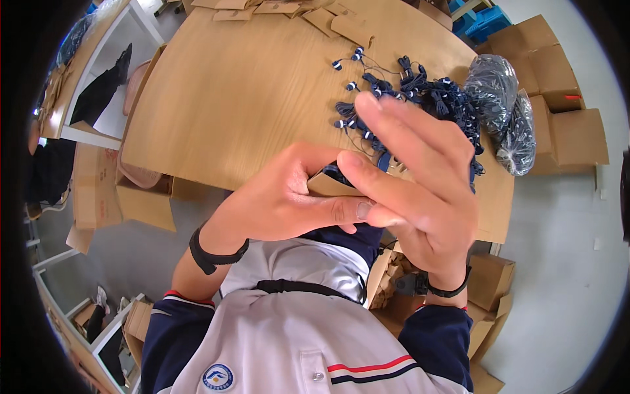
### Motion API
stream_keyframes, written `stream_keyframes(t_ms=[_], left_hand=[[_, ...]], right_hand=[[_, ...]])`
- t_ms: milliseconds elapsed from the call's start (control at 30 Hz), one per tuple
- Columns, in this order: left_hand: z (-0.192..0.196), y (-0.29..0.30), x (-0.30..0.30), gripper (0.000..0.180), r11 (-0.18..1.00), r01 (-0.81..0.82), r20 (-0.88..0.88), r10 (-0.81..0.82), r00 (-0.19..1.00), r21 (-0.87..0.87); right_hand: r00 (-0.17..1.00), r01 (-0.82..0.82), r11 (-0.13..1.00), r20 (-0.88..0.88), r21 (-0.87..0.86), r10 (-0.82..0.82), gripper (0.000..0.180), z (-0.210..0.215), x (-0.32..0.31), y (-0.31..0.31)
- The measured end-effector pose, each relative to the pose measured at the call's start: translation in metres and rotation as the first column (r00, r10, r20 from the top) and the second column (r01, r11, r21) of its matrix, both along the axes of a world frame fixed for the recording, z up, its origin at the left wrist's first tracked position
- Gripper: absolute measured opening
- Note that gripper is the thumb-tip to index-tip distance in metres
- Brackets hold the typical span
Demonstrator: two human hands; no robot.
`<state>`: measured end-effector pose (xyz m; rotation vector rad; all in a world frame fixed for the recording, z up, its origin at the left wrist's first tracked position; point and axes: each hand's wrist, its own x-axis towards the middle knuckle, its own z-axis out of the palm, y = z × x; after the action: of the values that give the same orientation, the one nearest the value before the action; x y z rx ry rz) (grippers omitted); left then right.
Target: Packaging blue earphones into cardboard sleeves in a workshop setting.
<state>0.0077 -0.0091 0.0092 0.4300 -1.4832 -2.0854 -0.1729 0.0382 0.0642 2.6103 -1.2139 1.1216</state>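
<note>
In front of my body, my left hand (279, 200) is wrapped round a small brown cardboard box (326, 187), its thumb along the near side. Dark blue cable, apparently earphones (336, 173), shows inside the box's opening. My right hand (430, 180) is at the box's right end, index finger over the opening and thumb on the near side, while its other fingers stretch up and away. The right hand covers much of the box. Beyond it lies a tangled pile of dark blue earphones (453, 105) with white parts, spread over the table's right side.
The wooden table (230, 98) carries flat brown cardboard pieces (321, 21) at its far edge. Clear plastic bags of dark items (492, 92) rest at its right edge. Open cartons (577, 134) stand to the right, more (144, 203) to the left. Another carton (394, 282) is near my waist.
</note>
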Motion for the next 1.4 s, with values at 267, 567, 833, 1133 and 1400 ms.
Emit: stream_keyframes(t_ms=[267, 567, 833, 1133, 1400], left_hand=[[-0.045, 0.0, -0.003, 0.02, 0.998, 0.063, 0.11, -0.061, 0.992, -0.016], [-0.043, -0.005, -0.006, 0.039, 0.963, 0.026, -0.01, -0.024, 1.0, 0.267], [-0.024, -0.011, -0.042, 0.049, 0.865, 0.109, -0.4, 0.111, 0.91, 0.49], [-0.006, 0.008, -0.032, 0.032, 0.518, -0.538, -0.357, 0.412, 0.838, -0.665], [-0.014, 0.006, -0.035, 0.023, 0.348, -0.641, -0.409, 0.544, 0.732, -0.685]], right_hand=[[0.986, 0.152, 0.915, 0.009, 0.374, -0.168, 0.032, -0.025, 0.014, 0.019], [0.95, 0.189, 0.964, 0.214, 0.185, -0.228, 0.042, -0.039, -0.012, 0.008], [0.917, 0.169, 0.98, 0.349, 0.101, -0.194, 0.032, -0.068, 0.009, 0.012], [0.653, 0.028, 0.99, 0.747, 0.138, -0.122, 0.018, -0.049, 0.018, 0.012], [0.5, -0.126, 0.974, 0.86, 0.187, -0.101, 0.033, -0.052, 0.017, 0.013]])
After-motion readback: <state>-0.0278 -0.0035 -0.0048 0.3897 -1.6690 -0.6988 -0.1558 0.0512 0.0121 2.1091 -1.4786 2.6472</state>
